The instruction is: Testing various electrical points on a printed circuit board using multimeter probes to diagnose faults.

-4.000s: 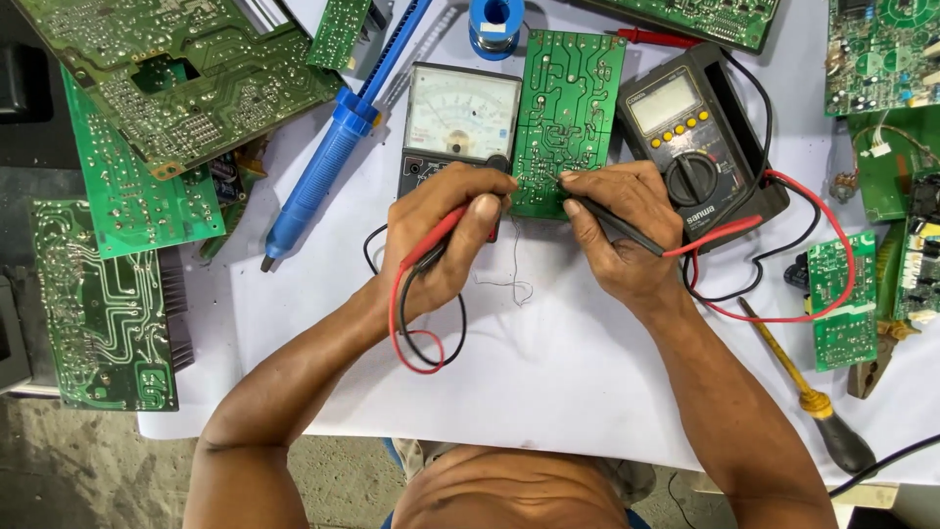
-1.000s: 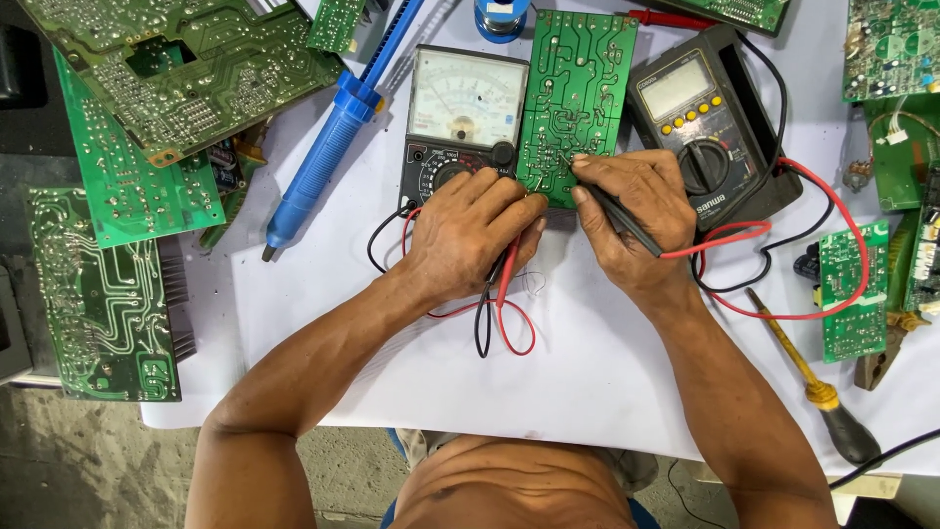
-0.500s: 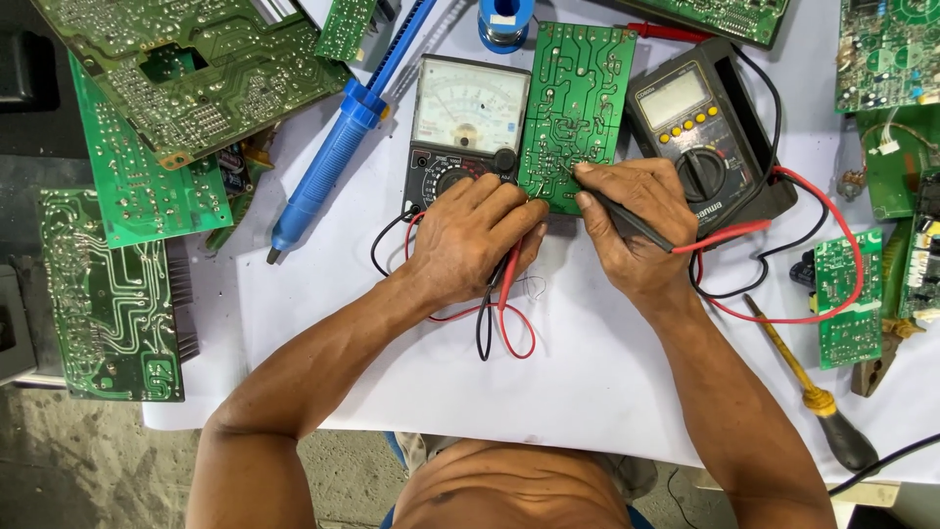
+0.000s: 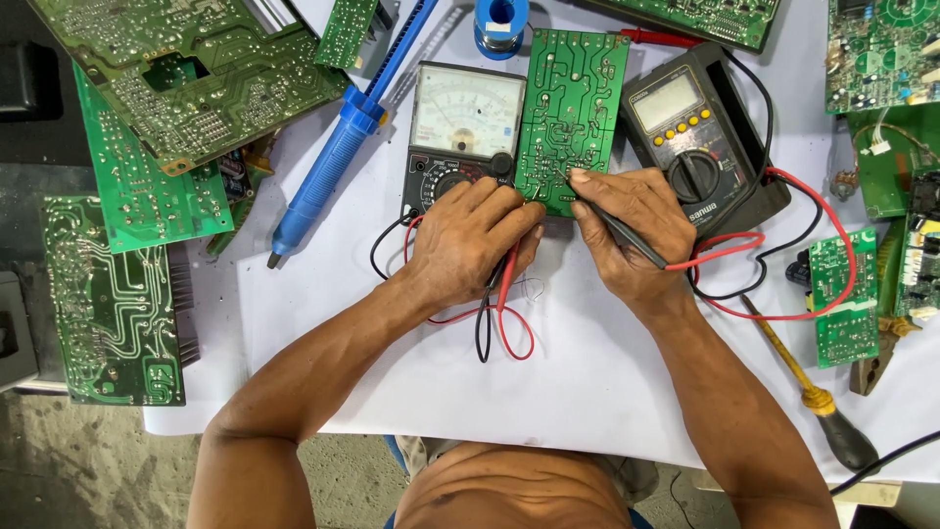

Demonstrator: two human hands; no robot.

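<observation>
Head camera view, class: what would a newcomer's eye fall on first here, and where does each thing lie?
At the centre, the left hand and right hand meet at the lower edge of a small green circuit board, the right hand holding a black probe. The board lies between an analogue meter and a dark digital multimeter, whose red and black leads loop across the white sheet. A blue desoldering pump lies diagonally to the upper left.

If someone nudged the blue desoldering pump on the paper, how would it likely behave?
The blue pump looks like a rigid plastic tube, so it would probably slide stiffly and feel light. Its round barrel may roll sideways on the smooth white paper. Its upper end lies among the circuit boards, which might stop it.
</observation>
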